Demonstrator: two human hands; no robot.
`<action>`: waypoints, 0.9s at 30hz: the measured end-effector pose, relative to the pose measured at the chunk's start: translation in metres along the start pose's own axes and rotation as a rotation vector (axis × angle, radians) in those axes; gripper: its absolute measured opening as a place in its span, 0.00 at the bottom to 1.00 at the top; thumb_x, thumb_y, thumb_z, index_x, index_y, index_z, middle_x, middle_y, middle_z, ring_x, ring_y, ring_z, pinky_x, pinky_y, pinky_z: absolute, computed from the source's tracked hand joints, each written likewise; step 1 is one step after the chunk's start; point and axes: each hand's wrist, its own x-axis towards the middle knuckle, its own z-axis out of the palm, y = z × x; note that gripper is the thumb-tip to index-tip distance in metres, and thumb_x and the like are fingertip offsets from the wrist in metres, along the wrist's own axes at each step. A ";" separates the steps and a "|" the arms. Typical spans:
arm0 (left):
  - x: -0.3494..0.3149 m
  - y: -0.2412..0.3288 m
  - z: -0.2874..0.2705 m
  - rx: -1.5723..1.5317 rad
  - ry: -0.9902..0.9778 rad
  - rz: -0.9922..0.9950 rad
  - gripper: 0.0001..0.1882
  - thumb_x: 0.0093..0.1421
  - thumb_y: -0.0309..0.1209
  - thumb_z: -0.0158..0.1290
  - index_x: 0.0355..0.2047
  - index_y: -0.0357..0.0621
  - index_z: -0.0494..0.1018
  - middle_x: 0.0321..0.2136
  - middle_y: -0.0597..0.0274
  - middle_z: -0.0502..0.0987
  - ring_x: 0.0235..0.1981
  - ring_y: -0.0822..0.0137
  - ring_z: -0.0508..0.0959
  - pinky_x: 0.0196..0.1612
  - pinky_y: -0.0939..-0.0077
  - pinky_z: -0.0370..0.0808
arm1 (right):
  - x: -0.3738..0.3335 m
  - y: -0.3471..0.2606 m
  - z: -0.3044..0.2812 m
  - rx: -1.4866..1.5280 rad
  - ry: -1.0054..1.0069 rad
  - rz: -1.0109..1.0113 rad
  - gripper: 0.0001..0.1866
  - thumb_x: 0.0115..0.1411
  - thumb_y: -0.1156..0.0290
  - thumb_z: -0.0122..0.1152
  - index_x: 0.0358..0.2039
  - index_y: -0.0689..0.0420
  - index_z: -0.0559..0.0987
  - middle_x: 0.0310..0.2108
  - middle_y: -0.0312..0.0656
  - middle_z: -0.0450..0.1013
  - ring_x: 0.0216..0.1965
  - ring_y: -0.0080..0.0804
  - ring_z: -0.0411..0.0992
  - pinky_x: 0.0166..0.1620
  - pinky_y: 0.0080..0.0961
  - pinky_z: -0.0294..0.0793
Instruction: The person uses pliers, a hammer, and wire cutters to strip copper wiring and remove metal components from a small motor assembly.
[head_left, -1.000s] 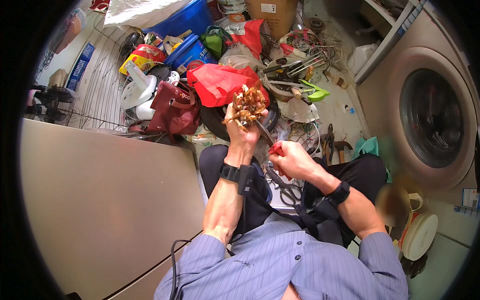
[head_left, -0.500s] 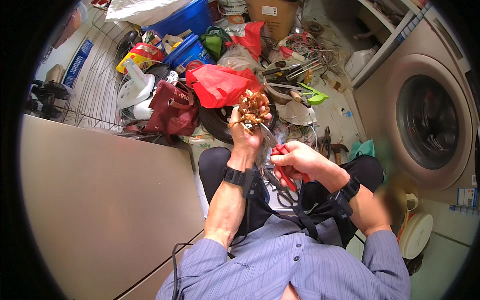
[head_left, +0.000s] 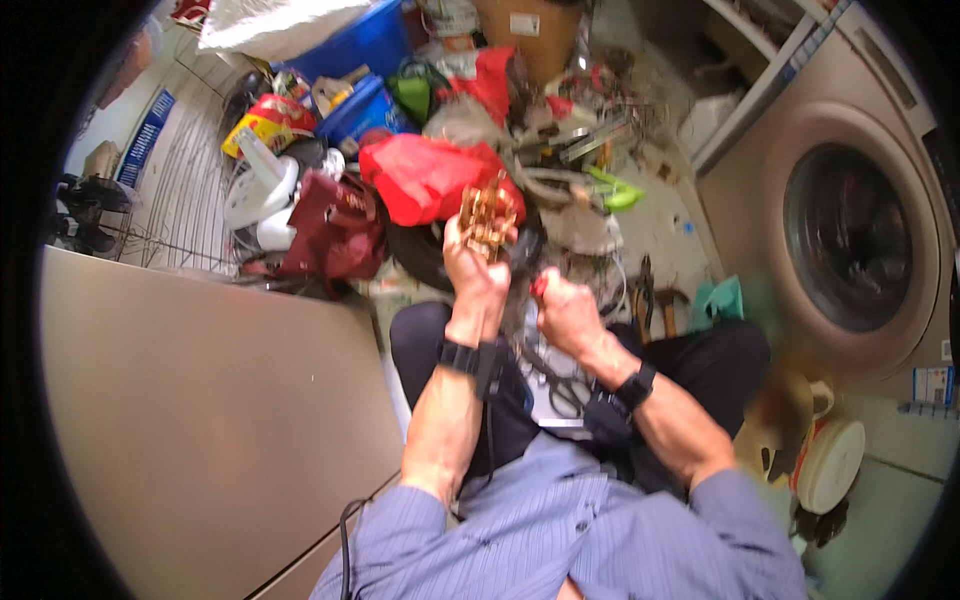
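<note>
In front of me my left hand (head_left: 476,272) is closed around a tangled, copper-coloured metal piece (head_left: 487,215) that shines and sticks up above the fingers. My right hand (head_left: 572,318), in a fist just to the right and a little nearer, grips a red-handled plier-like tool (head_left: 541,285). Only a bit of its red handle shows; the jaws are blurred or hidden. A gap separates the tool from the copper-coloured piece. Below my hands, between my knees, lies a pair of dark-handled scissors (head_left: 568,396).
Behind my left hand are a red bag (head_left: 425,178) and a black tyre (head_left: 408,240). A maroon bag (head_left: 335,225) and blue bucket (head_left: 365,112) stand left. Pliers (head_left: 643,285) and a hammer (head_left: 672,308) lie right, near the washing machine (head_left: 850,240). A large flat panel (head_left: 210,400) borders my left.
My right hand has turned and drawn the red-handled tool away from the copper-coloured piece. My left hand still holds that piece and has shifted slightly left. The view has moved a little.
</note>
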 end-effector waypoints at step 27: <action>-0.019 0.013 0.012 -0.271 -0.052 -0.179 0.20 0.68 0.44 0.41 0.43 0.43 0.77 0.35 0.57 0.83 0.33 0.60 0.82 0.35 0.62 0.79 | 0.024 -0.038 -0.072 1.096 -0.797 0.601 0.07 0.64 0.71 0.56 0.30 0.60 0.73 0.20 0.39 0.75 0.16 0.27 0.73 0.17 0.23 0.68</action>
